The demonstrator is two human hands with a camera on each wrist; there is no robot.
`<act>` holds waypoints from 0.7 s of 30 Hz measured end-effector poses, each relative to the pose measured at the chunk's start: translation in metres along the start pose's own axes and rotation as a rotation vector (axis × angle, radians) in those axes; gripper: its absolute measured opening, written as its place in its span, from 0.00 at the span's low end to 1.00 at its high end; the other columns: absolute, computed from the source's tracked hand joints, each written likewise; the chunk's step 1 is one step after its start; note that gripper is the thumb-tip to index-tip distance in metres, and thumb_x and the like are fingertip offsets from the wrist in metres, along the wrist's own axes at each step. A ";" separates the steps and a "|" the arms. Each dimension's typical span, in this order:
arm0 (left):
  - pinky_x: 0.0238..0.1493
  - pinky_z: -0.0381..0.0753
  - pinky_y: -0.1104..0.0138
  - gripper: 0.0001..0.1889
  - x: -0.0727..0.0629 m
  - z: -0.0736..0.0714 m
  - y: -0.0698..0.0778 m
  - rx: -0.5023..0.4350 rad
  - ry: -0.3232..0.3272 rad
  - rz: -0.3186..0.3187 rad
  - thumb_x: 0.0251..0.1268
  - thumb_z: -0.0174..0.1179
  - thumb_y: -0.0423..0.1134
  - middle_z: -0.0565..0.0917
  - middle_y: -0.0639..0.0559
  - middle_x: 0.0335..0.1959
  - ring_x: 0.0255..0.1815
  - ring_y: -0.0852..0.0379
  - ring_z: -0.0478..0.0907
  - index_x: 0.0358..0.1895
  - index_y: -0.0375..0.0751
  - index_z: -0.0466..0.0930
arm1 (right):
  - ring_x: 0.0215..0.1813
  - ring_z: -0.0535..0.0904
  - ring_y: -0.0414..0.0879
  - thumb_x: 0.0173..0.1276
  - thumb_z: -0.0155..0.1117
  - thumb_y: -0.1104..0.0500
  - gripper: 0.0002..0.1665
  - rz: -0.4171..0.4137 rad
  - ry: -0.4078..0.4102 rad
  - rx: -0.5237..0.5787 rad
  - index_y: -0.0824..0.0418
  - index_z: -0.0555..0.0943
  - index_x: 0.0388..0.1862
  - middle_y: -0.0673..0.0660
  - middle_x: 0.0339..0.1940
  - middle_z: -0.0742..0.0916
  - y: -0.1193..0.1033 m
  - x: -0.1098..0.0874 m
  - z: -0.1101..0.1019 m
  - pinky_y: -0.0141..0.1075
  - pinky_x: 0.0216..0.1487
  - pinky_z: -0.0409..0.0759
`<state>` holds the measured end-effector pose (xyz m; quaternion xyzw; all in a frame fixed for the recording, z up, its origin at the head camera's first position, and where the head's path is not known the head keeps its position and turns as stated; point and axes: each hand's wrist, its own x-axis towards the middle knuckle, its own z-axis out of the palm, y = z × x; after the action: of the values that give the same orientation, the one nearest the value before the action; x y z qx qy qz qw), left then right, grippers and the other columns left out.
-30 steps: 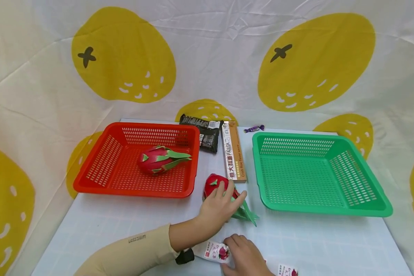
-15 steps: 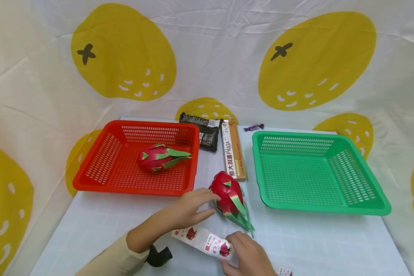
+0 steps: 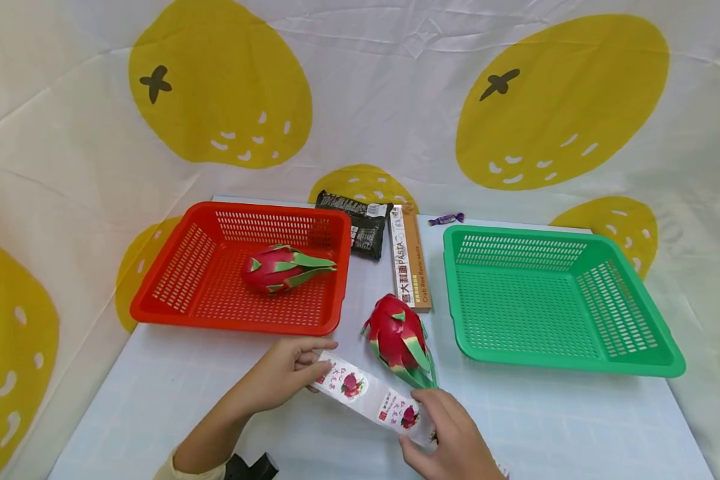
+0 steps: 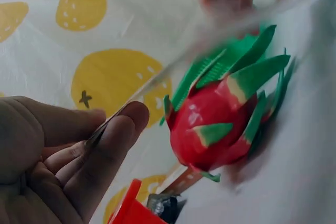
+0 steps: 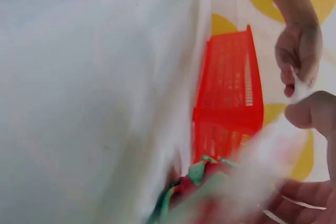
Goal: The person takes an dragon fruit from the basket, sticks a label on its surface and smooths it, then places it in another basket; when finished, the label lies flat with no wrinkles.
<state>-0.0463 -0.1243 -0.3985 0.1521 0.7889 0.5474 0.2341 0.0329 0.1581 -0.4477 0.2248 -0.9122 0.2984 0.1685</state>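
A white strip of stickers [image 3: 369, 399] printed with dragon fruit pictures stretches between both hands, over the front of the table. My left hand [image 3: 282, 375] pinches its left end between thumb and fingers, as the left wrist view [image 4: 100, 140] shows from the edge. Toward the other end, my right hand [image 3: 456, 437] holds the strip between thumb and fingers; it is blurred in the right wrist view. Just beyond the strip lies a red dragon fruit [image 3: 396, 333] with green leaves pointing toward the right hand. Neither hand touches this fruit.
Left stands a red basket [image 3: 234, 323] with another dragon fruit [image 3: 276, 270] inside. A green basket [image 3: 552, 362] is on the right. Between them lie a black packet [image 3: 369, 237] and a pasta box [image 3: 411, 267], with a purple wrapped candy [image 3: 447, 219] behind.
The left hand has left the dragon fruit, drawn back left and taken the strip's left end, lifting it. The dragon fruit turned slightly as it was released. The right hand stays at the strip.
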 end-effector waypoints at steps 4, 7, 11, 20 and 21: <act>0.28 0.80 0.71 0.21 0.007 0.004 0.006 -0.025 0.012 0.033 0.67 0.57 0.37 0.86 0.49 0.34 0.26 0.58 0.79 0.61 0.36 0.72 | 0.51 0.73 0.40 0.49 0.73 0.45 0.34 -0.025 -0.006 -0.062 0.59 0.77 0.53 0.48 0.50 0.80 -0.002 0.011 -0.007 0.35 0.49 0.75; 0.26 0.77 0.72 0.20 0.012 0.007 0.013 -0.041 -0.022 0.035 0.70 0.52 0.36 0.86 0.49 0.40 0.29 0.58 0.78 0.63 0.39 0.71 | 0.51 0.73 0.42 0.57 0.69 0.47 0.27 -0.070 0.010 0.018 0.58 0.78 0.53 0.49 0.50 0.79 -0.010 0.028 -0.015 0.35 0.50 0.74; 0.31 0.79 0.72 0.22 0.016 0.011 0.023 -0.095 -0.107 0.051 0.69 0.49 0.33 0.85 0.47 0.45 0.34 0.56 0.80 0.66 0.39 0.67 | 0.47 0.75 0.39 0.57 0.71 0.51 0.23 -0.097 -0.050 0.114 0.56 0.80 0.50 0.47 0.47 0.80 -0.025 0.056 -0.023 0.31 0.44 0.80; 0.40 0.81 0.69 0.25 0.017 0.012 0.034 -0.098 -0.173 0.070 0.69 0.50 0.32 0.85 0.48 0.37 0.35 0.53 0.81 0.69 0.42 0.62 | 0.44 0.75 0.34 0.48 0.78 0.52 0.27 0.014 -0.278 0.098 0.49 0.81 0.49 0.44 0.43 0.81 -0.040 0.102 -0.026 0.29 0.39 0.81; 0.41 0.82 0.68 0.25 0.017 0.012 0.034 -0.103 -0.170 0.068 0.69 0.50 0.33 0.85 0.48 0.36 0.35 0.54 0.81 0.69 0.41 0.62 | 0.45 0.75 0.34 0.47 0.78 0.51 0.26 0.021 -0.288 0.091 0.48 0.81 0.48 0.44 0.43 0.81 -0.039 0.104 -0.025 0.29 0.40 0.81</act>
<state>-0.0551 -0.0942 -0.3735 0.2121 0.7314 0.5802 0.2890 -0.0300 0.1136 -0.3640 0.2634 -0.9146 0.3058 0.0223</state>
